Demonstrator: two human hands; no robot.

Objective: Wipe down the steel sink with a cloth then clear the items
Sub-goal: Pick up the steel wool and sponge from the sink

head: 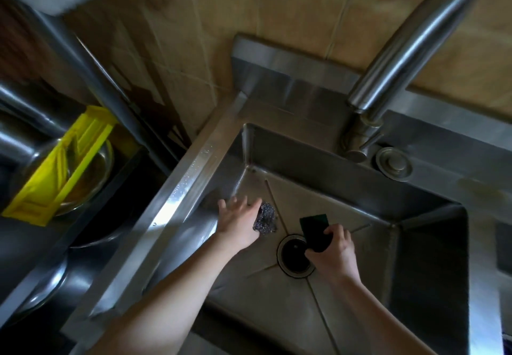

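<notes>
The steel sink [346, 293] fills the middle of the head view, its dark drain hole [294, 257] near the centre of the floor. My right hand [333, 257] grips a dark green scouring pad [315, 228] just right of the drain. My left hand [239, 223] reaches into the far left corner with its fingers spread. A grey steel-wool scourer [266, 219] lies against its thumb side on the sink floor. Whether the thumb is holding the scourer cannot be told.
A curved steel tap [410, 58] arches over the back rim, with a round steel knob [393, 166] beside its base. Left of the sink rim [177, 196], a yellow plastic rack [59, 169] lies across a metal bowl [97, 171]. Tan tiles cover the wall behind.
</notes>
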